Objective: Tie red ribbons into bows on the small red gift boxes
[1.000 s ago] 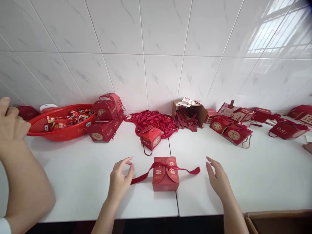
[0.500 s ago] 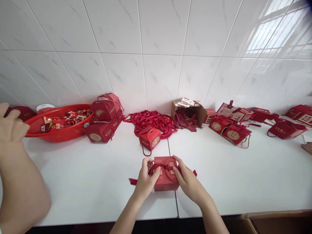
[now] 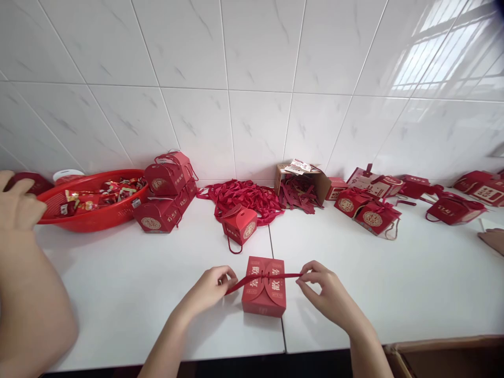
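Observation:
A red box (image 3: 263, 303) with pale printed characters sits on the white table in front of me. A dark red ribbon (image 3: 290, 275) runs across its top through the closed flaps and stretches out to both sides. Left of the box, my left hand (image 3: 216, 283) pinches one end of the ribbon. On the right, my right hand (image 3: 325, 289) pinches the other end between thumb and fingers. Neither hand touches the box. Behind it stands a small red box (image 3: 241, 227) with a cord handle, beside a heap of red ribbons (image 3: 244, 197).
A red basket (image 3: 94, 220) of wrapped sweets and stacked red boxes (image 3: 159, 212) stand at the left. Another person's arm (image 3: 31, 294) reaches in there. An open carton (image 3: 323, 185) and more red boxes (image 3: 374, 218) line the wall; another hand (image 3: 493, 240) shows far right.
Both my hands have moved off the box and apart, drawing the ribbon out straight to the sides. The box top is now uncovered.

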`<act>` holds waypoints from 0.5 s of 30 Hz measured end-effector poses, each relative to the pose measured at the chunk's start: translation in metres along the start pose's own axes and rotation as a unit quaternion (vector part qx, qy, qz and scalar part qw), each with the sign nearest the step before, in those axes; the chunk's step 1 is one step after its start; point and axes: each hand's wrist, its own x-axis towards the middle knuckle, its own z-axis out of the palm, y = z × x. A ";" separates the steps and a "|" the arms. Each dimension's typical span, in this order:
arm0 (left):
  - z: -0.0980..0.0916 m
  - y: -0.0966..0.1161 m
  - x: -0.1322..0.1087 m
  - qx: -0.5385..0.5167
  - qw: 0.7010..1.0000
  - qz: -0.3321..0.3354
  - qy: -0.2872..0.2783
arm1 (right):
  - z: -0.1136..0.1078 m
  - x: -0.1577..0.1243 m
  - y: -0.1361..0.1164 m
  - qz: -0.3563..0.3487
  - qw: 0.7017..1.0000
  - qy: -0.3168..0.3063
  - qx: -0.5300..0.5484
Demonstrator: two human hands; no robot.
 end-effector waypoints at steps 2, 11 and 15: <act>-0.006 0.007 -0.001 -0.016 0.994 0.003 -0.105 | 0.013 0.003 0.001 0.017 0.995 0.095 -0.022; 0.037 0.044 -0.020 -0.094 0.986 0.135 -0.001 | 0.039 0.014 -0.034 0.046 0.972 0.111 0.203; 0.060 0.035 -0.021 0.053 0.964 0.225 0.133 | 0.041 0.016 -0.051 0.085 0.967 0.015 0.240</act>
